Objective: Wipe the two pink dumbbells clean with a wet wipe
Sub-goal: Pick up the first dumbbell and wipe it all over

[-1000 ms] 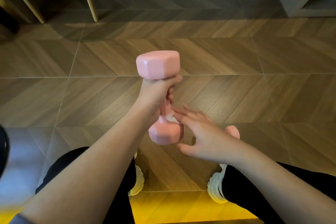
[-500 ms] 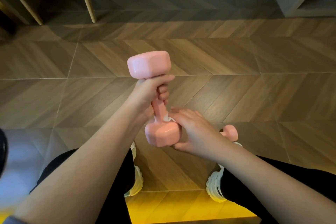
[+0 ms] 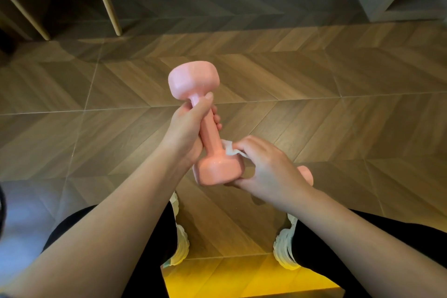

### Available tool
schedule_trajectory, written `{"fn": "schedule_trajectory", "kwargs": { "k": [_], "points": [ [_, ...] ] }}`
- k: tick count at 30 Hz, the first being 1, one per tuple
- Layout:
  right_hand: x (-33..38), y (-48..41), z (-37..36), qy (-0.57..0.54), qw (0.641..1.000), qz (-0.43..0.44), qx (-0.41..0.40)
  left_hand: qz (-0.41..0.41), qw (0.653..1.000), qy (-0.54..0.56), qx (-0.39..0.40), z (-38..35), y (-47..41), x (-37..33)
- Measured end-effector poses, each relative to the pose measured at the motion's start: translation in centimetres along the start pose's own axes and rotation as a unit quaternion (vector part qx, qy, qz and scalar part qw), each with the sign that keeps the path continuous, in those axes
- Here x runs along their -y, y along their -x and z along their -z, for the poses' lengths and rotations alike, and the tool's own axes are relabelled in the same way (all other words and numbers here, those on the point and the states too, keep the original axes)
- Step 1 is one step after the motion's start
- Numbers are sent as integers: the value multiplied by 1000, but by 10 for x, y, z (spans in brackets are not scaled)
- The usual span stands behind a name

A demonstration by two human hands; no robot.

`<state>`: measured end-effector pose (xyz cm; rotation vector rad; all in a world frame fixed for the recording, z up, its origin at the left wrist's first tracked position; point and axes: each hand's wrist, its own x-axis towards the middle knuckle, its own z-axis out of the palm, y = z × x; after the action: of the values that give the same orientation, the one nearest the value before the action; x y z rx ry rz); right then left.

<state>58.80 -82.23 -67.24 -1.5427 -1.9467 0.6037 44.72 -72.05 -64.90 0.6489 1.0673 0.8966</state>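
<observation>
Head view: glossy pink dumbbell [image 3: 210, 135], long axis near-to-far, far end leaning left; left hand [image 3: 186, 128] grips its handle, fingers of the right hand [image 3: 268, 167] pinch a wipe [image 3: 229, 150] against the near end.

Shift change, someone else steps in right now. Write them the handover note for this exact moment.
Hands: the left grip is wrapped round the handle of the first pink dumbbell, held nearly upright above the floor. The right grip pinches the wet wipe against that dumbbell's lower head, thumb under the head.
The second pink dumbbell is low behind the right grip, apparently on the floor, mostly hidden.
Done: wiping of the first dumbbell is under way; how much is clean cannot be told.
Left: finish this one, including the handle under the left grip, then wipe the second.
</observation>
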Motion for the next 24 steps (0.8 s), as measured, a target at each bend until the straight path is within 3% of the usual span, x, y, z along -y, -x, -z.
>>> {"fn": "schedule_trajectory", "kwargs": {
  "k": [4, 7, 11, 17, 24],
  "points": [
    [1, -5, 5, -49, 996, 1, 74, 14, 997, 35, 73, -2, 5, 2],
    [-4, -6, 7, -29, 998, -6, 61, 14, 996, 18, 86, -3, 5, 2],
    [-13, -3, 7, 67, 997, 5, 21, 56, 995, -44, 66, -5, 0, -1],
    [-3, -8, -4, 1, 996, 24, 85, 74, 997, -26, 14, -3, 0, 2],
    [-7, -5, -4, 76, 997, 13, 13, 89, 996, -9, -7, -1, -4, 0]
  ]
}}
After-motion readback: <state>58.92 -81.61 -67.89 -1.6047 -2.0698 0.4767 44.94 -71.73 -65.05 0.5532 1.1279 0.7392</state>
